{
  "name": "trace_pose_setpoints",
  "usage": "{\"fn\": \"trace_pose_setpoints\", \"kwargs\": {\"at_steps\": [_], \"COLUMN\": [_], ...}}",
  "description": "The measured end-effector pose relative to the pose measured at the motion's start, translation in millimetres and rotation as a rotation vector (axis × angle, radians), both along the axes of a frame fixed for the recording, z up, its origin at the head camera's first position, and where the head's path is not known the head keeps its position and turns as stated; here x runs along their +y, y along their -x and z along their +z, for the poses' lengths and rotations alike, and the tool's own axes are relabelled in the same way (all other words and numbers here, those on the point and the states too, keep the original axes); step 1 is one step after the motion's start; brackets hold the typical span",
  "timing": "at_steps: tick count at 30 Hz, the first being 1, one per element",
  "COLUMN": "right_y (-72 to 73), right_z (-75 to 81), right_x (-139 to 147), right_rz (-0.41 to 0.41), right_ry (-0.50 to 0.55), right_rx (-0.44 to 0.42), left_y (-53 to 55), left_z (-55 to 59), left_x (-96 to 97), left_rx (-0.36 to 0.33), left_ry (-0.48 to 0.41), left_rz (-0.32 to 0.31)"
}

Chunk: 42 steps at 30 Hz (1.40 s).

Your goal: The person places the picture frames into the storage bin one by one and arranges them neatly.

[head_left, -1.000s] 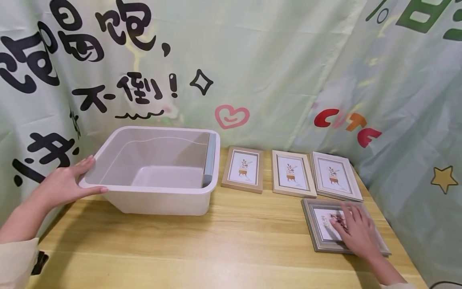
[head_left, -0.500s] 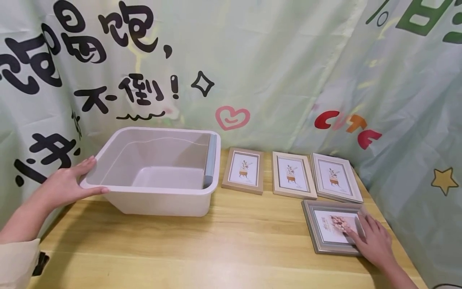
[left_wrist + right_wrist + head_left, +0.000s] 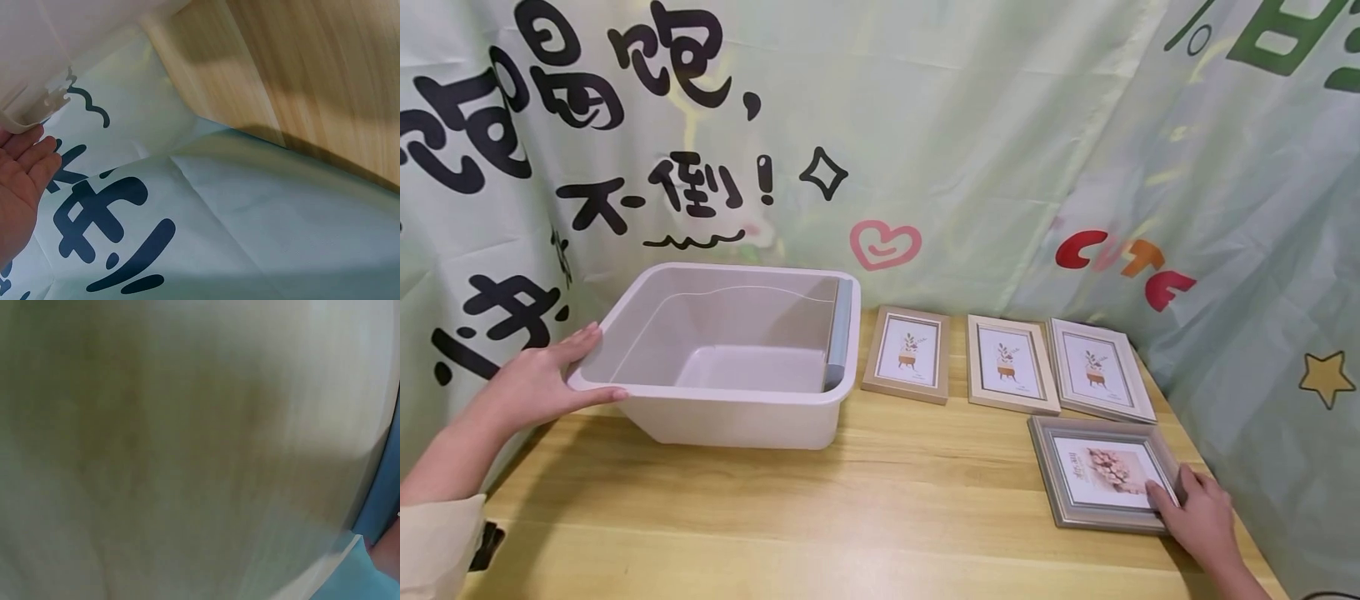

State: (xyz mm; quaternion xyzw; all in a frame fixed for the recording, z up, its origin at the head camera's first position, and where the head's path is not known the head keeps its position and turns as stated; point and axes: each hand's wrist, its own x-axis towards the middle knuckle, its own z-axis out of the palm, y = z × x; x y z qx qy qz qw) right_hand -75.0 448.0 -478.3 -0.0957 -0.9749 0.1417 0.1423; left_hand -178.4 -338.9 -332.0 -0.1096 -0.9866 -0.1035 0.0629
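My left hand holds the left corner of a light beige plastic storage bin in the head view, thumb along the front of the rim and fingers on the outer left side. In the left wrist view, its fingers lie against the bin's outside. My right hand grips the right edge of a grey picture frame, its thumb on top of the border. This frame lies flat and shows a pink flower print. From the right wrist view, only the dark side of the picture frame and a bit of hand appear.
Three lighter frames lie along the back of the wooden table: a tan frame, a cream frame and a whitish frame. A blue-grey bar sits inside the bin's right wall. A printed curtain hangs behind.
My right hand has slid right, off the flower print and onto the grey frame's right edge, with the print uncovered. The left hand and the bin keep their places.
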Motion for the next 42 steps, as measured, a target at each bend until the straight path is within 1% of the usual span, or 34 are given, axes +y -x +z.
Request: {"fn": "trace_pose_setpoints", "kwargs": {"at_steps": [3, 5, 7, 14, 20, 23, 26, 29, 32, 36, 38, 40, 42], "right_y": [-1.3, -2.2, -3.2, -4.8, -3.5, -4.1, -5.3, -5.4, -4.2, -5.0, -5.9, -5.4, -4.8], "right_z": [2.1, 3.6, 4.8, 6.6, 7.9, 9.2, 12.4, 18.7, 27.2, 36.3, 39.0, 42.6, 47.2], "right_x": [0, 0, 0, -2, -4, -5, -5, -5, -3, -1, 0, 0, 0], "right_rz": [-0.062, -0.098, -0.132, -0.238, -0.258, -0.274, -0.286, -0.294, -0.336, -0.390, -0.393, -0.391, -0.392], "right_ry": [0.054, 0.089, 0.123, 0.189, 0.193, 0.210, 0.218, 0.218, 0.251, 0.354, 0.393, 0.416, 0.403], "right_rx": [-0.075, -0.106, -0.115, -0.081, -0.068, -0.077, -0.053, -0.026, -0.035, -0.010, 0.021, 0.019, -0.009], "left_y": [0.0, -0.1, -0.1, 0.0, -0.5, -0.2, 0.0, -0.2, -0.4, -0.2, -0.4, -0.7, -0.9], "left_z": [0.4, 0.7, 0.8, 0.1, -1.3, -1.4, -1.3, -1.2, -1.2, -1.4, -1.4, -1.5, -1.5], "left_x": [0.7, 0.8, 1.0, 0.5, -0.3, -0.2, 0.0, 0.0, -0.1, 0.6, 0.8, 0.8, 0.6], "left_rx": [-0.001, 0.001, -0.002, -0.003, 0.013, 0.015, 0.016, 0.016, 0.013, 0.010, 0.011, 0.016, 0.018], "left_ry": [-0.004, -0.006, -0.009, -0.013, -0.009, -0.012, -0.016, -0.019, -0.019, -0.024, -0.027, -0.030, -0.033], "left_rz": [0.002, 0.003, 0.006, 0.009, 0.007, 0.007, 0.008, 0.010, 0.012, 0.012, 0.011, 0.009, 0.008]}}
